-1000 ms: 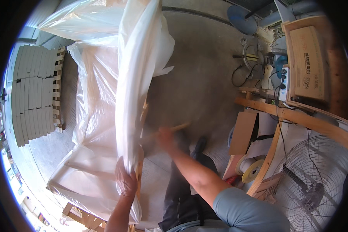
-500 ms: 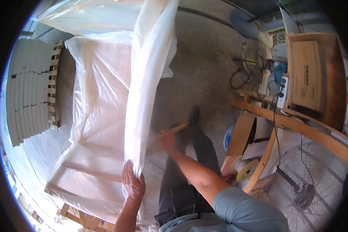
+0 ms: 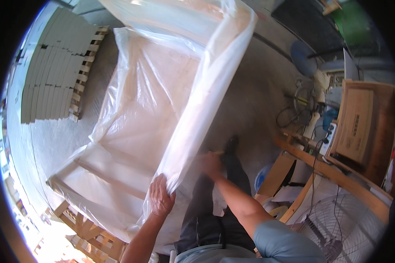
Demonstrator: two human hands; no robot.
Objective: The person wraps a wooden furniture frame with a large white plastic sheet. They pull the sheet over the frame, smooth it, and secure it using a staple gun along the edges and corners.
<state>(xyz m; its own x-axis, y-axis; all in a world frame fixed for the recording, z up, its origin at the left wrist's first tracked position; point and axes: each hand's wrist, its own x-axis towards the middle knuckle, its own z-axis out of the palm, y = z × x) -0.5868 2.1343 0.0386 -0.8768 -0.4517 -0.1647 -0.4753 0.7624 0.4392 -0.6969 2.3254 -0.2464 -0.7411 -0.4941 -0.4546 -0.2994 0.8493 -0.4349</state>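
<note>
A large box-like frame lined with clear plastic sheeting (image 3: 147, 105) fills the left and middle of the view. Its near right edge is a long rim covered by folded film. Over the lower end of that rim, my left hand (image 3: 161, 198) grips the sheeting, fingers on top and thumb on the right side. To the right of the rim, my right hand (image 3: 211, 164) is closed around a wooden handle (image 3: 218, 153), which points right. Motion blurs this hand, and the tool's other end cannot be made out.
Grey stacked panels (image 3: 57, 65) stand beside a slatted pallet (image 3: 84, 65) at the far left. On the right are a cardboard box (image 3: 355, 125), a wooden beam (image 3: 333, 171), a power strip (image 3: 328, 139) and a large wire fan (image 3: 338, 236). Wooden pallets (image 3: 90, 230) lie at the lower left.
The view has turned, so the wrapped frame now slants up to the right. My left hand stays on the rim; my right hand has moved slightly, still holding the wooden handle.
</note>
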